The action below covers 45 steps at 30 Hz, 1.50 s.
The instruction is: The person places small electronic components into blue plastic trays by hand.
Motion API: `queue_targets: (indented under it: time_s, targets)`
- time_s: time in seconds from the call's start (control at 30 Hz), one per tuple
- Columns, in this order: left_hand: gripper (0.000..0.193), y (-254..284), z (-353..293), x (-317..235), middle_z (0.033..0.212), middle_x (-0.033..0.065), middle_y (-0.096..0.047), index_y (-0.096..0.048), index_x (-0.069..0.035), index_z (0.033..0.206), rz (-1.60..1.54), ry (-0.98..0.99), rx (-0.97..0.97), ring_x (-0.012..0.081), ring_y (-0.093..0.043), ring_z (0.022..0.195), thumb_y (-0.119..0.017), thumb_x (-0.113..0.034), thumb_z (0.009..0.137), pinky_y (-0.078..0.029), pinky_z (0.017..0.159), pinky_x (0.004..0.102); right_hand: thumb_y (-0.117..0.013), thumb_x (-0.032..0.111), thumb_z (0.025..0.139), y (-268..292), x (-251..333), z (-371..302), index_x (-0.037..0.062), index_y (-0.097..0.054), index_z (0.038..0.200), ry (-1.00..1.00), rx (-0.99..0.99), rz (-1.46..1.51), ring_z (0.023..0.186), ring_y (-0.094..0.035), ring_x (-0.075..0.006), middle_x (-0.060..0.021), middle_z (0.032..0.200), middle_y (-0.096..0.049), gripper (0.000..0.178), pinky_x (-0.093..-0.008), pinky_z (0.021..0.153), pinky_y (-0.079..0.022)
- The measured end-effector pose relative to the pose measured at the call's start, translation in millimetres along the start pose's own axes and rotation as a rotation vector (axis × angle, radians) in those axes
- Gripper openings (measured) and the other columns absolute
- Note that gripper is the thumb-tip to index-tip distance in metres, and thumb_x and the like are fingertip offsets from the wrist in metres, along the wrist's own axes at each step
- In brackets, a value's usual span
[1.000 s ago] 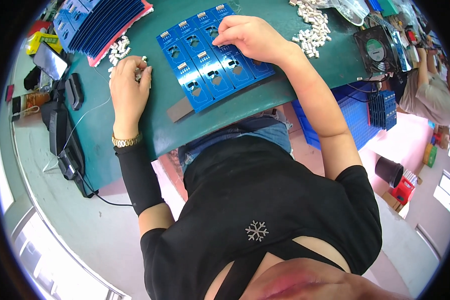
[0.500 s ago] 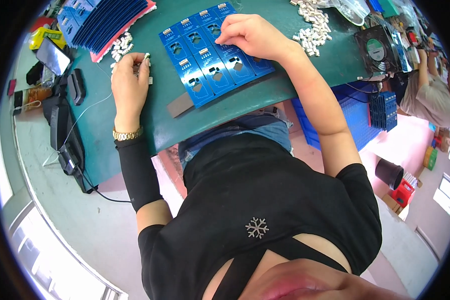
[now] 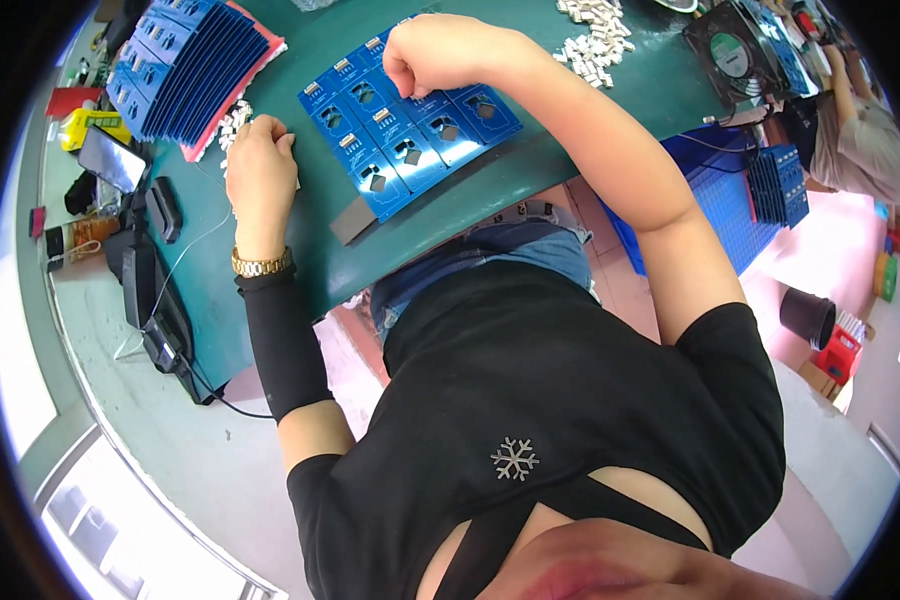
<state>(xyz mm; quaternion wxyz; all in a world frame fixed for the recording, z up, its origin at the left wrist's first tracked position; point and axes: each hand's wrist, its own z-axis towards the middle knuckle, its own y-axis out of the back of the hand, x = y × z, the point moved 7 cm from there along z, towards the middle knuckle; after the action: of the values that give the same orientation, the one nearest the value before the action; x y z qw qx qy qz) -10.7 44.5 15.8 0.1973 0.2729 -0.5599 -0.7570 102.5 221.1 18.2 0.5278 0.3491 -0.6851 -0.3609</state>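
A panel of blue circuit boards (image 3: 422, 139) lies on the green table, with small white connectors along its rows and dark square cutouts. My right hand (image 3: 448, 58) is over the panel's upper middle, its fingers pinched at the board surface. Whatever is in that pinch is too small or hidden. To the left of the panel, my left hand (image 3: 261, 178) rests low over the table, fingers curled and thumb drawn in. What it holds, if anything, is hidden. Beside its fingertips lies a small heap of white connectors (image 3: 235, 122).
Many blue boards stand in a row (image 3: 185, 75) on pink foam at the upper left. A larger pile of white connectors (image 3: 595, 42) and a black fan (image 3: 732, 55) are at the right. A grey-brown strip (image 3: 356, 219) shows under the panel. A phone (image 3: 112, 158) stands at the left.
My right hand has moved left along the panel, its fingers now tucked lower against it. My left fingers, which showed a small pale piece at their tips, have curled in and hide it.
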Motion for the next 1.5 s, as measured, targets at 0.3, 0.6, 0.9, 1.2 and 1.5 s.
queue_targets:
  time_s: [0.3, 0.6, 0.9, 1.2, 1.5]
  targets:
    - [0.012, 8.8, 4.0, 0.9, 0.088, 0.0131, -0.069, -0.058, -0.008, 0.101, -0.035, 0.073, -0.14, 0.0344, -0.066, 0.084, -0.055, -0.018, 0.094, -0.048, 0.072, 0.0468, -0.088, 0.013, 0.06, 0.4, -8.8, 30.2, 0.0066, -0.074, 0.08, 0.07, 0.206, -0.107, 0.072, -0.067, -0.0276, -0.0115, 0.078, -0.071, 0.026, -0.0402, 0.065, -0.052]
    - [0.016, 20.8, 18.6, -53.5, 0.087, 0.0094, -0.07, -0.07, -0.005, 0.099, -0.464, -0.247, -0.195, 0.0191, -0.067, 0.08, -0.066, -0.017, 0.091, -0.051, 0.072, 0.0303, -0.073, 0.011, 0.08, 4.3, -22.4, 17.3, 0.0067, -0.072, 0.088, -0.132, 0.195, 0.032, 0.082, -0.069, -0.0199, -0.0088, 0.087, -0.07, 0.01, -0.0338, 0.068, -0.054]
    - [0.017, -5.4, 41.4, -93.4, 0.091, 0.0048, -0.071, -0.072, -0.006, 0.106, -0.843, -0.207, 0.003, 0.0107, -0.065, 0.077, -0.067, -0.01, 0.09, -0.052, 0.072, 0.0242, -0.074, 0.014, 0.076, 56.2, -127.4, -102.8, 0.0015, -0.074, 0.088, -0.136, -0.485, 0.24, 0.069, -0.068, -0.0173, -0.011, 0.077, -0.072, 0.017, -0.0315, 0.065, -0.052]
    - [0.018, -13.6, 47.0, -130.8, 0.093, 0.0065, -0.071, -0.073, -0.006, 0.106, -0.736, -0.372, 0.044, 0.0124, -0.069, 0.081, -0.065, -0.007, 0.09, -0.053, 0.073, 0.0245, -0.072, 0.009, 0.073, 36.1, -123.1, -122.0, 0.0026, -0.073, 0.084, -0.184, -0.366, 0.169, 0.067, -0.068, -0.0235, -0.0129, 0.073, -0.069, 0.012, -0.0343, 0.065, -0.052]
    - [0.014, -39.1, 47.9, -127.1, 0.091, 0.0046, -0.07, -0.075, -0.007, 0.1, -0.872, -0.241, 0.123, 0.0102, -0.065, 0.077, -0.07, -0.007, 0.086, -0.052, 0.07, 0.024, -0.07, 0.017, 0.079, 25.1, -94.0, -112.3, 0.0103, -0.069, 0.084, 0.201, -0.655, -0.064, 0.082, -0.063, -0.0313, -0.0102, 0.083, -0.061, 0.008, -0.0414, 0.07, -0.05]
